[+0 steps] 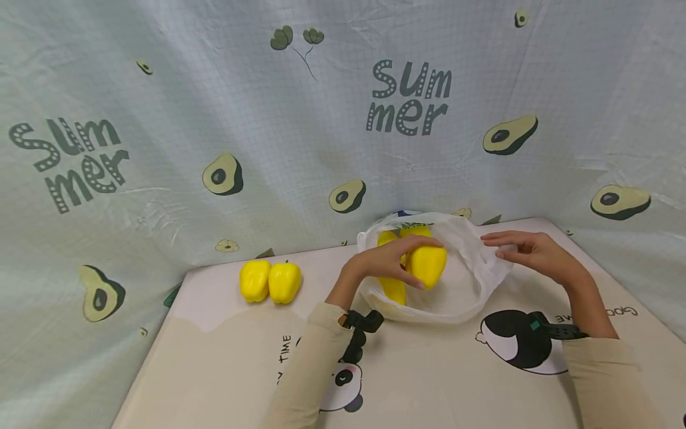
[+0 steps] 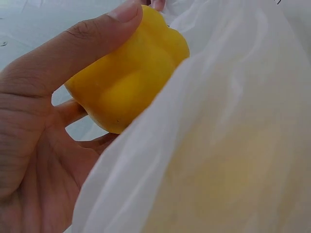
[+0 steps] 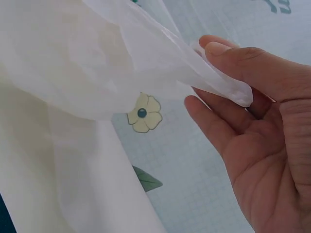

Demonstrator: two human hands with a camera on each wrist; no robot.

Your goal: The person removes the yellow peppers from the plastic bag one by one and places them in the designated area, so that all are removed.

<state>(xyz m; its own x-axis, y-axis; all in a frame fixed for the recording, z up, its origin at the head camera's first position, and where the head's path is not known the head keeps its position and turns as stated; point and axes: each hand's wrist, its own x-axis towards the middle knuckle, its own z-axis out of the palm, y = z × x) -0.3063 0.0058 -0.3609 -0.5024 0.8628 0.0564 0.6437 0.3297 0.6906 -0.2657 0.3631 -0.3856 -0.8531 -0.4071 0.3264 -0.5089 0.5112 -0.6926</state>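
My left hand (image 1: 382, 260) grips a yellow bell pepper (image 1: 429, 267) over the mouth of a white plastic bag (image 1: 455, 314). In the left wrist view the thumb lies along one side of that pepper (image 2: 131, 82), and the bag's film covers part of it. More yellow peppers (image 1: 393, 290) sit inside the bag, partly hidden behind my left hand. On the bag's right side, my right hand (image 1: 536, 253) pinches its edge. The right wrist view has the gathered film (image 3: 228, 90) between thumb and fingers.
Two yellow bell peppers (image 1: 285, 282) stand side by side at the table's back left. The table cover (image 1: 214, 363) carries printed panda drawings. Behind the table hangs a pale curtain (image 1: 300, 137) with avocado prints, close to the bag.
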